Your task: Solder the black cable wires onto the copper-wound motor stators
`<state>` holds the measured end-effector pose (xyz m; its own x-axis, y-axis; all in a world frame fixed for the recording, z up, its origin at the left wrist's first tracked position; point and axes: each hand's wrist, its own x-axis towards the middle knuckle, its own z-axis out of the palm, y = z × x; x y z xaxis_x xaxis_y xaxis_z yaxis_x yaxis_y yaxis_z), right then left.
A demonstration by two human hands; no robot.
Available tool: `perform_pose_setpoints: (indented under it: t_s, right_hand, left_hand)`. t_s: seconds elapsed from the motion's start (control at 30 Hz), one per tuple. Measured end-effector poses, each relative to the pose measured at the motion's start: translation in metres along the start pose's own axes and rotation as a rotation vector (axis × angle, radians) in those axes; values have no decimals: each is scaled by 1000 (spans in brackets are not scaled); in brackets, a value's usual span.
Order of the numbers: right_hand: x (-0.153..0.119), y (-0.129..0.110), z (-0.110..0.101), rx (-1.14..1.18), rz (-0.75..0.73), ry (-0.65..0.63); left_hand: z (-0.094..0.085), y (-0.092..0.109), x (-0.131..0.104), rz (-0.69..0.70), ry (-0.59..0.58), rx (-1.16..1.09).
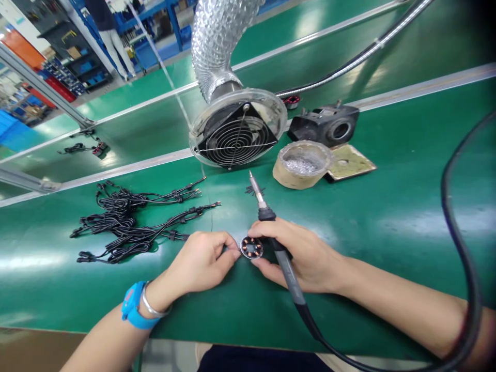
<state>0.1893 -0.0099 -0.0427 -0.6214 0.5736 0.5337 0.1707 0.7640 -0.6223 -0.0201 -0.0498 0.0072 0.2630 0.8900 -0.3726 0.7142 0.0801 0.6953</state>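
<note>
My right hand (306,256) holds a soldering iron (284,263) whose metal tip points away from me. The thumb and fingers of that hand also grip a small round motor stator (251,248) with copper windings around its ring. My left hand (207,258) is closed in a pinch at the stator's left edge; whatever lies between its fingertips is too small to make out. Beyond the iron's tip lie some short black pieces (254,190). Black cables (127,222) with bared copper ends lie in bundles left of my hands.
A fume extractor fan (237,142) on a silver duct (222,46) stands ahead. Right of it are a round tub of metal shavings (302,163), a sponge tray (351,161) and a black iron holder (325,124). The iron's cord (461,232) loops at right. A person (110,36) stands far off.
</note>
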Motion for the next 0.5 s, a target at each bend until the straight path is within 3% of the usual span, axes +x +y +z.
perform_pose_setpoints:
  t_s: [0.17, 0.3, 0.4, 0.5]
  right_hand:
    - [0, 0, 2, -18, -24, -33]
    - [2, -1, 4, -55, -20, -83]
    - [1, 0, 5, -50, -19, -50]
    - [1, 0, 5, -46, -25, -22]
  left_hand:
    - [-3, -1, 5, -146, -152, -449]
    - [-9, 0, 9, -238, -175, -636]
    - [-13, 0, 6, -207, -88, -559]
    - [-12, -1, 0, -185, -128, -353]
